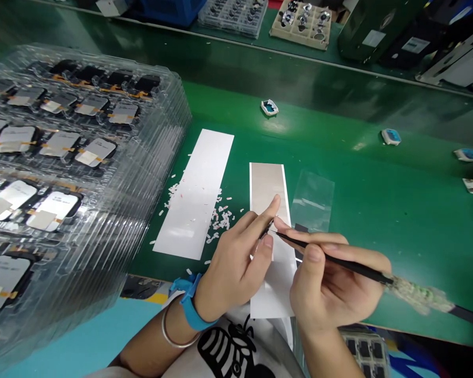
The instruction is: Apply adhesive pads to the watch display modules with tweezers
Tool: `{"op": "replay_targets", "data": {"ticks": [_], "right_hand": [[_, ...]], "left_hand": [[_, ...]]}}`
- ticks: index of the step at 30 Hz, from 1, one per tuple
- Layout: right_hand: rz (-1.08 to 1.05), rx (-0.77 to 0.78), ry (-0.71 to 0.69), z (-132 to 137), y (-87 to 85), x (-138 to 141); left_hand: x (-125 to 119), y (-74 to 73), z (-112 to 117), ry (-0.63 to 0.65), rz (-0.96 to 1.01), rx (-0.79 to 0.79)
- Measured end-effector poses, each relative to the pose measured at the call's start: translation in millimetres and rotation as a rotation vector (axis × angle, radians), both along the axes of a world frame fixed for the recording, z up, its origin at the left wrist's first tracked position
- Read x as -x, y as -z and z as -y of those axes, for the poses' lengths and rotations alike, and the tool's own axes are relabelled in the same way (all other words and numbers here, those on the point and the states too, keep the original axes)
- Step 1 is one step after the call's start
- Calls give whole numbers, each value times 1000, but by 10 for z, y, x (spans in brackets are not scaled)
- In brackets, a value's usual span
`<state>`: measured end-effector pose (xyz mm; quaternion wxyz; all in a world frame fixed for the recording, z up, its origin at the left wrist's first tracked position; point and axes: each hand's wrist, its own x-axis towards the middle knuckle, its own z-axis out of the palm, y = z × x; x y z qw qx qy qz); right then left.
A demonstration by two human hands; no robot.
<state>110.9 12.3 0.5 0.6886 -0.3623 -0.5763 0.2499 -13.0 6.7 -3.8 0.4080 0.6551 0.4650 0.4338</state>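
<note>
My right hand (335,283) is closed around a pair of black tweezers (355,266), whose back end is wrapped in pale, frayed material. The fine tips point left and meet a small dark-edged part (265,229). My left hand (240,257) pinches that part between thumb and fingers, which hide most of it. A blue strap (191,304) and a silver bangle circle the left wrist. Beneath both hands lies a long backing sheet (267,178), beige at its far end and white nearer to me.
Stacked clear trays (142,173) of small screens rise at left. A white strip (199,194) lies among scattered paper bits (220,218). A clear plastic bag (313,199) is right of the backing sheet. Small square cases (269,107) sit farther back, below a shelf with a watch-part tray (301,23).
</note>
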Motion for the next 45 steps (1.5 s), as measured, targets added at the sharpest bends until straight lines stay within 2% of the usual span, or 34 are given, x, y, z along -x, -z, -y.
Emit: {"op": "replay_targets", "data": {"ticks": [12,30,38,45], "right_hand": [[11,-91,-32,-30,31,-5],[53,-41,-30,-13,19,-41],[-122,-40,-21,-48,2,5],[12,42,25,14,10,-15]], "left_hand": [[1,-3,-4,-12,-55,10],[10,-12,1,13,-43,19],[14,-8,-4,-2,-15,-25],[27,13,9,36,55,29]]}}
